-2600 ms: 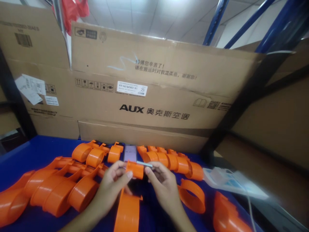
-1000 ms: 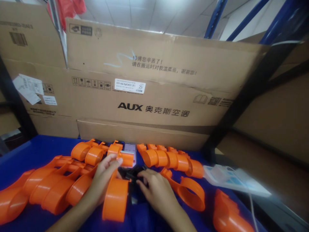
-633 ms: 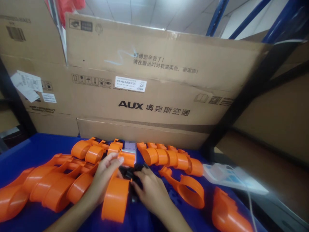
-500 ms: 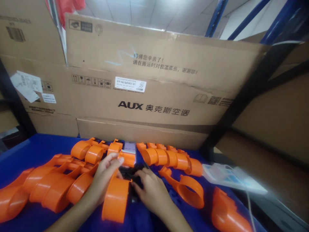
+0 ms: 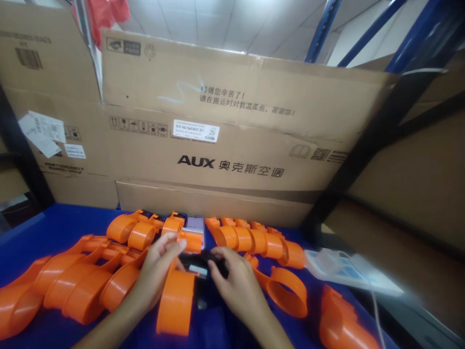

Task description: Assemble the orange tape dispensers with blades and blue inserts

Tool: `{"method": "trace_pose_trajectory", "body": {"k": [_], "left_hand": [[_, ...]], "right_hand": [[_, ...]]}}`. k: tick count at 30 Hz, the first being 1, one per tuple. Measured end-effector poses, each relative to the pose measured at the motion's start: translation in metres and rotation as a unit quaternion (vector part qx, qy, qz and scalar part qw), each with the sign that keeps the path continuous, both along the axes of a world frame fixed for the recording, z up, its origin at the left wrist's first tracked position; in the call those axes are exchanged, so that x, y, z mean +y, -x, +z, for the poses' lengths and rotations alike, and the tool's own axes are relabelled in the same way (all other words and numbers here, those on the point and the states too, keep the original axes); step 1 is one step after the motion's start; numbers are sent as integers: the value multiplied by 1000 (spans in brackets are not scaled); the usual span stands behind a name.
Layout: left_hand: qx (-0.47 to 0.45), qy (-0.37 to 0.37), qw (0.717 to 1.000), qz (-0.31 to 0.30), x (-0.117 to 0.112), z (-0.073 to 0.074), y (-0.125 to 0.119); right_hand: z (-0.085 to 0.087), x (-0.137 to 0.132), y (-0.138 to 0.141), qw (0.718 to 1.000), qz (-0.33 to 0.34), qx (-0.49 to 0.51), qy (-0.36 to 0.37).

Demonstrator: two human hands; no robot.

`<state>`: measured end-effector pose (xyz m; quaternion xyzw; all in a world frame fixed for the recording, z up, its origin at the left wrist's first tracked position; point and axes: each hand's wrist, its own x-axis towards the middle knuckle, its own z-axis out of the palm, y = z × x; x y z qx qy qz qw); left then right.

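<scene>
Left fingers (image 5: 166, 239) pinch an orange ring piece (image 5: 177, 299), right fingers (image 5: 220, 251) a black part (image 5: 208, 256), blue tabletop (image 5: 25, 230) below, cardboard (image 5: 145, 155) behind

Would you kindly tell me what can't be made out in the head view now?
All in the head view:
Black part: partly covered by the right hand.
Held orange piece: middle partly covered by the left hand.
Phone: partly hidden behind the held orange piece.
Corner piece: cut off by the bottom edge.
White label: fine print too small.
</scene>
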<state>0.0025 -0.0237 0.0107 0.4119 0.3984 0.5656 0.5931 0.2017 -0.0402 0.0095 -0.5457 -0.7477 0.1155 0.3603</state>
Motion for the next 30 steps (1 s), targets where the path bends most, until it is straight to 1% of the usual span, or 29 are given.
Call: {"method": "trace_pose_trajectory", "body": {"k": [2,4,6,8,11,15,17,21,25,26,28,30], "left_hand": [[4,-1,1000,-14,0,-3,-1],[12,-12,999,-29,0,-7,-3],[29,-33,998,-46,-2,-10,-6],[49,-52,995,-73,-5,-11,-8],[66,-64,989,-112,-10,-13,-10],[53,-57,988,-131,-13,-14,-11],[39,-48,989,-137,-13,-14,-11],[26,-31,991,-130,-15,-15,-13],[39,-30,992,-114,-14,-15,-13],[42,-31,992,-111,-13,-14,-12],[43,-28,994,-98,-12,-11,-11],[43,-21,996,-81,-12,-9,-9]], "right_hand": [[6,-2,-3,995,-34,58,-68],[10,-5,-4,987,-48,95,-121],[12,-8,-2,982,-24,104,-154],[11,-12,2,982,18,94,-165],[7,-13,6,982,50,82,-162],[3,-12,7,981,27,95,-166],[2,-11,8,982,34,101,-155],[2,-14,10,983,86,113,-120],[6,-16,8,977,132,137,-92],[9,-14,5,977,132,146,-85],[13,-10,-2,981,104,144,-71],[17,-5,-11,993,54,90,-62]]}}
